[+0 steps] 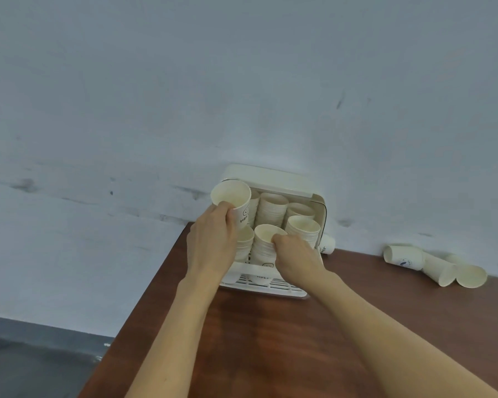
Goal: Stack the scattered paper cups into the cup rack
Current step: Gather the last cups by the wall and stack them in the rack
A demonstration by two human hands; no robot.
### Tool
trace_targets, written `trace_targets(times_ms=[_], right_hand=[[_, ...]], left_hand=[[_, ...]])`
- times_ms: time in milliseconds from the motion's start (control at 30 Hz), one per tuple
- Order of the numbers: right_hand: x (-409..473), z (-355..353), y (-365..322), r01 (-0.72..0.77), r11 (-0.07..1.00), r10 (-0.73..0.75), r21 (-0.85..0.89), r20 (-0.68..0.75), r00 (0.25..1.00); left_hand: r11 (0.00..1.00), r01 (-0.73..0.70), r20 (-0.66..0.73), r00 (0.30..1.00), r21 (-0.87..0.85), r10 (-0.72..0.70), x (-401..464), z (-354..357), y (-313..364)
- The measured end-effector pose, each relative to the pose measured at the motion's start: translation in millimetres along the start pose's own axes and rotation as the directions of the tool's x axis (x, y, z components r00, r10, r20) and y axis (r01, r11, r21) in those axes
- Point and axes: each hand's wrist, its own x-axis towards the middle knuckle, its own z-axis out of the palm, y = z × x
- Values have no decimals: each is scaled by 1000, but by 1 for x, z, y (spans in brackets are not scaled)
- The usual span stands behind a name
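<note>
Left hand [210, 239]: curled round a single paper cup [234, 203], thumb and fingers wrapped on its side wall, holding it above the rear-left corner of the cup rack [273, 288].
Held cup: tilted, long axis leaning up and to the left, open mouth facing up towards the camera, base pointing down into the rack; dark print on its side.
Right hand [295, 254]: fingers bent over the rim of the front-middle stack [266, 242], gripping its top cup.
Cup rack: white, standing at the back of the bench [270, 340] against the wall [242, 81], lid raised behind it, slotted floor at its front.
Stacks in rack: several columns of nested cups, all upright with mouths up; a front-right stack [304, 229] stands just beside the right hand, more stacks behind.
Loose cups: one cup [327, 244] lies just beside the rack's right side; three lying cups [434, 267] rest on their sides farther right by the wall, long axes roughly level, one mouth facing left, two facing the front right.
</note>
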Motion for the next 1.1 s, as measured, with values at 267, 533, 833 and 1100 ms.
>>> trace_targets(times_ms=[267,533,833,1100], right_hand=[[-11,3,4,55,998,-56,-20,-41,998],[-27,7,17,45,995,-36,90,-103,994],[-43,15,32,41,990,-25,137,-118,993],[-58,13,56,-22,979,42,202,-93,995]], left_hand=[[994,-22,132,991,104,8,-3,12,-11],[947,-56,226,974,318,-18,-4,16,-17],[933,-50,314,947,358,-69,-11,26,-19],[976,-47,204,979,213,3,-22,26,9]])
